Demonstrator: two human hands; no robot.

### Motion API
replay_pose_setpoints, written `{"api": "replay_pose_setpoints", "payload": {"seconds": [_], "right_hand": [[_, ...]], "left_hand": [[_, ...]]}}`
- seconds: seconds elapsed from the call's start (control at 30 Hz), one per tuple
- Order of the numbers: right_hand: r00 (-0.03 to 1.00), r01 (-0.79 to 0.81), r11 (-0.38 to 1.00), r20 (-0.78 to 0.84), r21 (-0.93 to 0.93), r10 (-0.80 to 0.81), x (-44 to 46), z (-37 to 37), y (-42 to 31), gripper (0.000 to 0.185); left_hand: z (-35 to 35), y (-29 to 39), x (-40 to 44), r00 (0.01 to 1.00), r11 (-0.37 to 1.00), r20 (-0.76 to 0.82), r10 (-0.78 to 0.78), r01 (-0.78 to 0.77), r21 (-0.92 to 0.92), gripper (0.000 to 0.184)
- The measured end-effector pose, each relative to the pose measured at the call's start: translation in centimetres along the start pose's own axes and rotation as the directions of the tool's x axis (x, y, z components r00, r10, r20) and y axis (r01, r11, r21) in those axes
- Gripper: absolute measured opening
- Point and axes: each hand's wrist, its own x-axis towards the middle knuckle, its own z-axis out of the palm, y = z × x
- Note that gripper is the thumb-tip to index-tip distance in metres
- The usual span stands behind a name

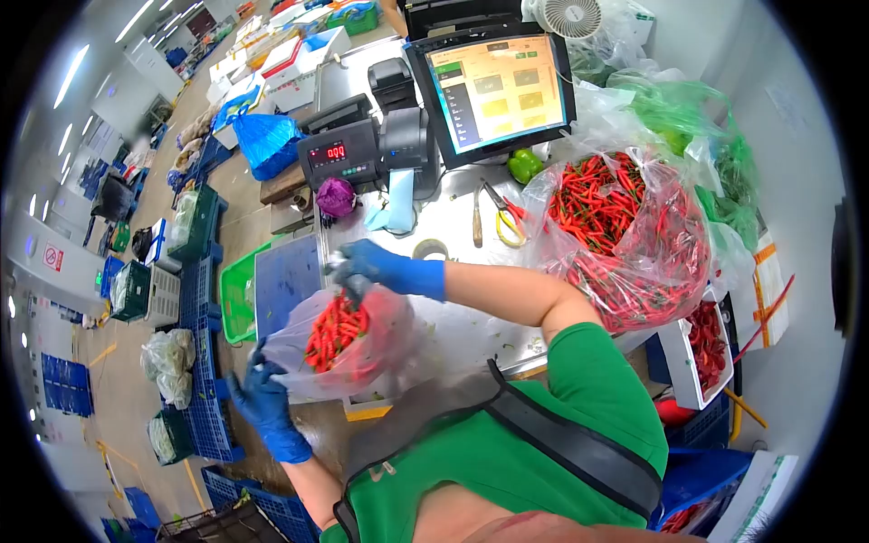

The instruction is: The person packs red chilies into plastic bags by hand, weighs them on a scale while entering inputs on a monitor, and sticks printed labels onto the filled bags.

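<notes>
Item: clear plastic bag point(389, 337), thin, crinkled and see-through, holding a small heap of glossy red chillies point(335, 337), slender and tapered, with a few greenish stems among them.

Position: in front of the wearer's torso, at the near edge of the steel table point(453, 213), just beside the dark weighing plate point(288, 285); whether its base rests on the table or hangs free cannot be told.

Orientation: mouth turned up towards the wearer's head; rim drawn out between the two hands; heap's long axis slanting from lower left to upper right of the view; single pods lying at mixed angles, without a common direction.

Grip, right hand point(367, 265): blue glove, fingers bent and pinching gathered film at the upper rim.

Grip, left hand point(265, 407): blue glove, thumb standing apart from the fingers, fingertips at the left rim; whether film is pinched there cannot be told.

Surroundings: red cabbage point(336, 196) below the lit scale display point(339, 156); roll of tape point(430, 249); wooden-handled knife point(477, 226) beside yellow-handled scissors point(509, 231); green bell pepper point(524, 166) under the touchscreen point(496, 95); larger bag of chillies point(625, 271) at the table's right; green basket point(237, 294) left of the weighing plate
</notes>
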Motion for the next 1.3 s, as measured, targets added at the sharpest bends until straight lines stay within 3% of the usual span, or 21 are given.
{"api": "replay_pose_setpoints", "payload": {"seconds": [0.03, 0.13, 0.27, 0.3, 0.37, 0.43, 0.47, 0.5, 0.53, 0.57, 0.63, 0.7, 0.77, 0.87, 0.9, 0.93, 1.0, 1.07, 1.13, 1.23, 1.3], "right_hand": [[0.994, -0.103, 0.987, 0.041, 0.12, 0.098, 0.6, 2.1, -1.6, 0.019], [0.995, -0.073, 0.975, 0.084, 0.211, 0.057, 4.9, 6.8, -1.4, 0.027], [0.973, -0.153, 0.974, 0.196, 0.168, 0.119, 10.7, 10.9, 3.7, 0.027], [0.976, -0.155, 0.978, 0.178, 0.141, 0.129, 12.4, 11.7, 5.5, 0.027], [0.983, -0.155, 0.979, 0.12, 0.135, 0.139, 15.2, 12.8, 9.2, 0.026], [0.989, -0.095, 0.995, 0.117, 0.027, 0.091, 18.7, 12.5, 15.2, 0.019], [0.97, 0.135, 0.983, 0.219, -0.125, -0.105, 20.8, 11.4, 19.8, 0.005], [0.97, 0.045, 0.988, 0.244, -0.147, -0.007, 22.0, 10.9, 21.9, 0.005], [0.965, -0.256, 0.966, 0.054, -0.033, 0.257, 21.9, 12.0, 22.4, 0.009], [0.942, -0.334, 0.942, 0.034, 0.029, 0.333, 22.4, 12.1, 23.7, 0.009], [0.937, -0.349, 0.921, -0.028, -0.173, 0.349, 24.0, 10.1, 30.0, 0.015], [0.943, -0.33, 0.944, -0.029, 0.007, 0.33, 23.4, 10.3, 29.9, 0.027], [0.933, -0.36, 0.918, -0.076, -0.166, 0.352, 24.3, 9.1, 32.1, 0.031], [0.963, -0.264, 0.621, -0.163, -0.738, 0.216, 22.5, 11.1, 27.0, 0.03], [0.967, -0.153, 0.4, -0.22, -0.904, -0.127, 21.8, 10.9, 28.3, 0.035], [0.91, 0.058, 0.276, -0.063, -0.959, -0.409, 20.7, 11.4, 28.8, 0.037], [0.903, 0.22, 0.33, 0.064, -0.918, -0.425, 18.2, 13.9, 30.3, 0.031], [0.955, 0.291, 0.405, 0.242, -0.867, -0.169, 17.6, 16.5, 30.5, 0.035], [0.9, 0.435, 0.325, 0.396, -0.84, -0.18, 18.1, 18.5, 31.1, 0.025], [0.94, 0.286, 0.325, 0.33, -0.901, 0.088, 19.1, 19.9, 30.9, 0.033], [0.929, 0.336, 0.345, 0.368, -0.876, 0.031, 19.4, 20.2, 31.3, 0.033]], "left_hand": [[-0.6, 1.9, -0.2, 0.994, 0.997, 0.111, -0.019, 0.028, -0.077, 0.08], [-1.5, 6.4, -0.9, 0.981, 0.988, 0.115, 0.156, -0.156, -0.011, 0.082], [-9.7, 13.0, -3.2, 0.915, 0.873, -0.247, 0.318, -0.182, 0.453, 0.068], [-6.0, 11.7, -2.1, 0.886, 0.879, -0.306, 0.348, -0.195, 0.436, 0.064], [-11.7, 13.7, -2.1, 0.934, 0.905, -0.243, 0.261, -0.149, 0.398, 0.064], [-17.7, 14.0, -1.4, 0.903, 0.899, -0.331, 0.273, -0.117, 0.423, 0.062], [-21.4, 13.6, -1.3, 0.847, 0.858, -0.424, 0.321, -0.07, 0.509, 0.057], [-24.9, 13.6, -1.4, 0.86, 0.901, -0.448, 0.244, -0.03, 0.433, 0.053], [-27.5, 13.1, -0.9, 0.828, 0.927, -0.509, 0.234, -0.032, 0.373, 0.049], [-31.3, 12.9, -0.5, 0.79, 0.921, -0.574, 0.213, 0.034, 0.389, 0.046], [-36.1, 11.6, -0.3, 0.84, 0.946, -0.506, 0.196, -0.027, 0.322, 0.036], [-32.9, 10.8, -0.4, 0.772, 0.932, -0.59, 0.237, -0.009, 0.362, 0.036], [-32.7, 11.2, -1.0, 0.772, 0.808, -0.576, 0.268, 0.146, 0.571, 0.047], [-32.6, 10.5, -1.1, 0.695, 0.607, -0.565, 0.444, 0.23, 0.761, 0.056], [-32.2, 9.7, -1.0, 0.66, 0.544, -0.542, 0.52, 0.233, 0.806, 0.058], [-32.1, 9.4, -1.4, 0.634, 0.538, -0.585, 0.505, 0.298, 0.788, 0.062], [-31.9, 9.0, -1.6, 0.611, 0.525, -0.594, 0.524, 0.318, 0.79, 0.064], [-32.1, 8.7, -2.5, 0.573, 0.512, -0.584, 0.575, 0.305, 0.803, 0.058], [-32.1, 8.3, -3.3, 0.513, 0.468, -0.559, 0.652, 0.308, 0.828, 0.05], [-31.0, 8.6, -3.7, 0.467, 0.408, -0.493, 0.734, 0.277, 0.87, 0.047], [-29.2, 8.7, -3.4, 0.45, 0.376, -0.451, 0.771, 0.251, 0.892, 0.047]]}}
